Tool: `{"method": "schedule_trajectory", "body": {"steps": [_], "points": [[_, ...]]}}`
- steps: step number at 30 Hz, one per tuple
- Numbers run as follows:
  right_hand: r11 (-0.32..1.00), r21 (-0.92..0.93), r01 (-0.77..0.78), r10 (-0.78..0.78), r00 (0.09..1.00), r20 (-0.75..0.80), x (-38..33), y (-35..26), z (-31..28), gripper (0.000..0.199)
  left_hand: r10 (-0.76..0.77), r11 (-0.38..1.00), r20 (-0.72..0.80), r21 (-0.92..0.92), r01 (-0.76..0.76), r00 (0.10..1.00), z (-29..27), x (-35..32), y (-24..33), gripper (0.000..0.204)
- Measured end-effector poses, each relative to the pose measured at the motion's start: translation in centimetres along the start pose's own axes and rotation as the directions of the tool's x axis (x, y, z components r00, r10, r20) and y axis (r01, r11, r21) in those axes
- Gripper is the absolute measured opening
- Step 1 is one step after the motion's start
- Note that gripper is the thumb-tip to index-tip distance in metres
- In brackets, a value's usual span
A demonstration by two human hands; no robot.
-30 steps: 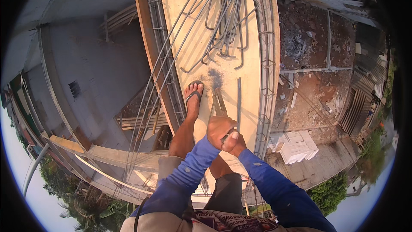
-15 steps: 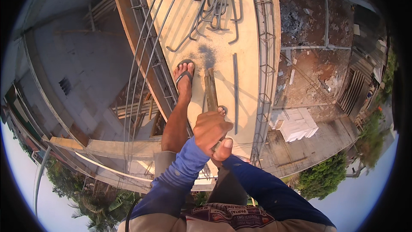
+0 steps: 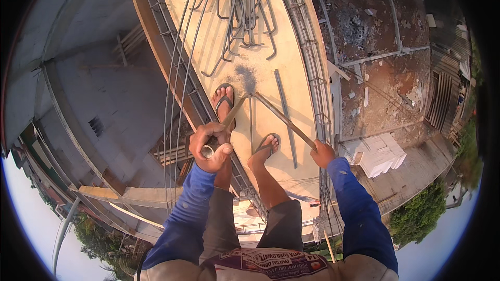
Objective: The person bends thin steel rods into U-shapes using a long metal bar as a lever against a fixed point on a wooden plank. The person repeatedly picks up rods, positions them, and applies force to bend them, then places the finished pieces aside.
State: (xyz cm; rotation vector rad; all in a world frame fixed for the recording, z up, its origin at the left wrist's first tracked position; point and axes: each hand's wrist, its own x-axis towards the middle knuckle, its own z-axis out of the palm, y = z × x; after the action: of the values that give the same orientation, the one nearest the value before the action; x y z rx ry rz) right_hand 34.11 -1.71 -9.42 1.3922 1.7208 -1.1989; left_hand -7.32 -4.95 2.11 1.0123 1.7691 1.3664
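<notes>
A long-handled bolt cutter stands between my feet, its two pipe-like handles spread in a V. Their far ends meet beside a patch of dark dust; the jaws are too hidden to make out. My left hand is wrapped round the left handle, whose hollow end shows by the thumb. Round the end of the right handle my right hand is closed. Between the handles lies a thin steel bar on the pale board. A straight dark bar lies just to the right.
Several hooked steel rods are heaped at the far end of the board. Rebar cages run along both sides, and long rods cross the left edge. Drops lie on both sides, with white blocks lower right. My sandalled feet stand on the board.
My hands were close together with the handles nearly side by side. Now they are far apart, left hand to the left and right hand to the right, and the handles are spread.
</notes>
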Motion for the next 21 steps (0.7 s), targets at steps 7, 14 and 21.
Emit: {"method": "schedule_trajectory", "body": {"steps": [7, 14, 21], "points": [[0.959, 0.182, -0.216, 0.259, 0.930, -0.260, -1.0, 7.9, 13.3, 0.031, 0.005, 0.992, 0.408, 0.111, -0.055, 0.913, -1.3, -3.7, 2.4, 0.022], [0.856, 0.267, -0.443, 0.506, 0.826, -0.249, 5.8, 10.1, 22.6, 0.031, 0.036, 0.993, 0.146, 0.108, -0.052, 0.989, 1.7, -3.5, 1.9, 0.014], [0.849, 0.045, -0.526, 0.447, 0.671, -0.592, 13.2, 1.9, 22.5, 0.039, 0.025, 0.991, 0.088, 0.128, -0.037, 0.996, 0.1, -0.1, 0.9, 0.030]]}}
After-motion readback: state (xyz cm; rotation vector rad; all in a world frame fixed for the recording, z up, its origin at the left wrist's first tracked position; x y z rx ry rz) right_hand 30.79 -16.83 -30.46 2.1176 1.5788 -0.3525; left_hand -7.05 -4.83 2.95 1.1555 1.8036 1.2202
